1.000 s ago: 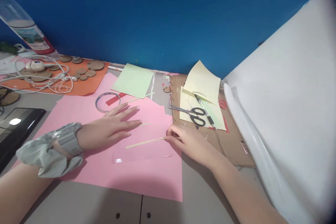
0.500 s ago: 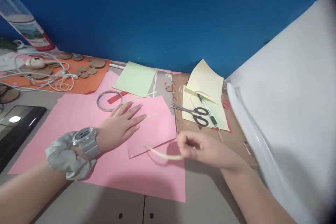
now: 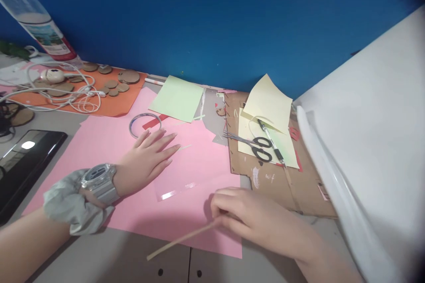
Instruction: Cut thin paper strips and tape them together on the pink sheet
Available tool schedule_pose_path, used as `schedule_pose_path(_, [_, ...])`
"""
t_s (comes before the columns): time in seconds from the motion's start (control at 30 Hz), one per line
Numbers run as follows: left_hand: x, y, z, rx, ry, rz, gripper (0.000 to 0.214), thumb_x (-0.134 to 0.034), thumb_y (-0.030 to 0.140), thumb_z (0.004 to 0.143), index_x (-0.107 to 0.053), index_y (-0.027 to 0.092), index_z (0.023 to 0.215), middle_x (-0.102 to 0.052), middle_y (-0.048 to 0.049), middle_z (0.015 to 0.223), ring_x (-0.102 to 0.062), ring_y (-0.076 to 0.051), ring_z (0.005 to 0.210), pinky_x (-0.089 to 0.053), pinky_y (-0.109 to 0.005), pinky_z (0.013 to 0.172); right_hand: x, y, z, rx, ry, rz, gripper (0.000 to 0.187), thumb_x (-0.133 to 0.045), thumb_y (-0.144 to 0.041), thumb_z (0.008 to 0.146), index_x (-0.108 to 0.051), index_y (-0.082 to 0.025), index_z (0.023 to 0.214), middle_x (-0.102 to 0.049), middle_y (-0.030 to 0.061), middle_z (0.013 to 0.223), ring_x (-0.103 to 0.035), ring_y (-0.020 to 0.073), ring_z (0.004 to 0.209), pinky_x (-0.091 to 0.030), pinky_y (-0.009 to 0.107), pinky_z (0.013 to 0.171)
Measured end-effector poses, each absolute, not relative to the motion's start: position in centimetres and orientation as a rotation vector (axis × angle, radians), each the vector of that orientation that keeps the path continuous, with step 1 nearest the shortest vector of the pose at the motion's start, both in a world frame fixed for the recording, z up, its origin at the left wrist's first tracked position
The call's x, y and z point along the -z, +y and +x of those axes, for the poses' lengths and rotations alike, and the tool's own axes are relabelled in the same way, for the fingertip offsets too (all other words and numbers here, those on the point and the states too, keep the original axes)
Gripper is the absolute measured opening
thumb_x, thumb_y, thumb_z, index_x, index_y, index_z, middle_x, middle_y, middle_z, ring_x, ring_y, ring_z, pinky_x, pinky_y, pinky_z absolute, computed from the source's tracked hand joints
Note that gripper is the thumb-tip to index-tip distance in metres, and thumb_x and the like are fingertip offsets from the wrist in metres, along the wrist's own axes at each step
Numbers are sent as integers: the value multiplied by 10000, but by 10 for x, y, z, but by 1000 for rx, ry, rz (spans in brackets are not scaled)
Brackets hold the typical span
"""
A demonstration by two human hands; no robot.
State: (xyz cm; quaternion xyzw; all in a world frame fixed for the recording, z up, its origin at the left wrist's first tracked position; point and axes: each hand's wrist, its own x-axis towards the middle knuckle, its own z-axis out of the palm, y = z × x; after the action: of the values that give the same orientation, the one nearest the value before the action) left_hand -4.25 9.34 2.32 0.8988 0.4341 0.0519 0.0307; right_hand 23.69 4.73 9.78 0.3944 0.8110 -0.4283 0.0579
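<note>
My left hand (image 3: 146,161) lies flat, fingers spread, on a small pink sheet (image 3: 199,159) that rests on a large pink sheet (image 3: 99,146). A grey watch and a scrunchie sit on that wrist. My right hand (image 3: 245,219) is closed in a pinch on one end of a thin cream paper strip (image 3: 181,239), which reaches left and toward me over the near edge of the large pink sheet. A clear tape piece (image 3: 175,192) glints on the pink paper between my hands. Another thin strip (image 3: 185,147) lies by my left fingertips.
A tape ring (image 3: 144,124) and green paper (image 3: 177,97) lie behind my left hand. Scissors (image 3: 252,143) and a pen (image 3: 270,141) rest on yellow paper over cardboard (image 3: 282,185). Earphones (image 3: 66,93) sit on an orange sheet; a black tablet (image 3: 20,163) at left; a white roll (image 3: 365,141) at right.
My right hand lifted the cream strip off the small pink sheet and carried it down toward me, past the near edge of the large sheet. My left hand stayed pressed flat.
</note>
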Motion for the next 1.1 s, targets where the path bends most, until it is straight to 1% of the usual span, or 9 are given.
schedule_pose_path(0.13, [-28,94,-40,-230,1229,2727,421,-356,362,952,-452,242,1344,-367,-17,1469,-203,-268,1384,-163,-493,1134,-86,48,229,1133,2513,1338,180,-449,-288,940,-513,-222,785,-604,-35,852,-522,142,813,-341,247,641])
schedule_pose_path(0.27, [-29,95,-42,-201,1055,2681,502,-357,391,957,-344,189,1416,-211,-44,1539,-84,-264,1423,-161,-447,1149,-80,45,235,1274,2347,1428,167,-429,-318,946,-515,-251,819,-613,-64,850,-524,120,720,-317,231,579])
schedule_pose_path(0.37, [-28,92,-46,-144,952,2670,531,-363,404,955,-266,239,1450,-164,-13,1551,-75,-265,1427,-128,-454,1153,-78,44,241,1315,2260,1472,187,-404,-330,953,-502,-259,811,-601,-70,795,-510,116,671,-302,229,561])
schedule_pose_path(0.57, [-35,84,-52,-196,906,2637,534,-421,447,918,-326,297,1421,-222,10,1534,-135,-275,1418,-79,-458,1153,-77,46,238,1355,2214,1537,226,-376,-362,960,-470,-251,786,-563,-62,707,-486,117,627,-286,233,546])
schedule_pose_path(0.67, [-37,83,-52,-144,854,2612,705,-476,556,851,-251,267,1454,-180,-14,1545,-120,-272,1422,-82,-433,1156,-76,46,236,1392,2200,1595,267,-348,-383,967,-443,-241,761,-554,-65,676,-494,114,617,-295,235,553])
schedule_pose_path(0.77, [-37,83,-50,-54,821,2596,995,-566,698,679,-186,235,1474,-105,-53,1556,-107,-311,1420,-52,-467,1150,-75,47,236,1486,2146,1618,286,-330,-391,973,-425,-236,752,-547,-73,635,-506,106,589,-313,235,561])
schedule_pose_path(0.87, [-37,84,-47,16,805,2596,1085,-585,744,600,-203,220,1470,-62,-77,1557,-89,-342,1417,-21,-508,1137,-74,48,237,1526,2115,1623,282,-342,-384,970,-429,-232,750,-554,-75,632,-513,101,580,-316,234,558])
schedule_pose_path(0.97, [-36,84,-47,10,794,2590,973,-546,712,685,-233,216,1461,-71,-76,1556,-82,-322,1421,-36,-495,1140,-72,49,239,1535,2084,1651,280,-347,-386,969,-426,-229,751,-549,-74,619,-512,100,567,-319,234,555])
schedule_pose_path(1.1, [-38,86,-52,-53,785,2561,615,-451,421,889,-265,239,1446,-133,-32,1551,-101,-259,1428,-66,-460,1154,-68,50,241,1620,2036,1684,281,-350,-393,966,-408,-221,752,-531,-65,613,-522,102,565,-350,234,579])
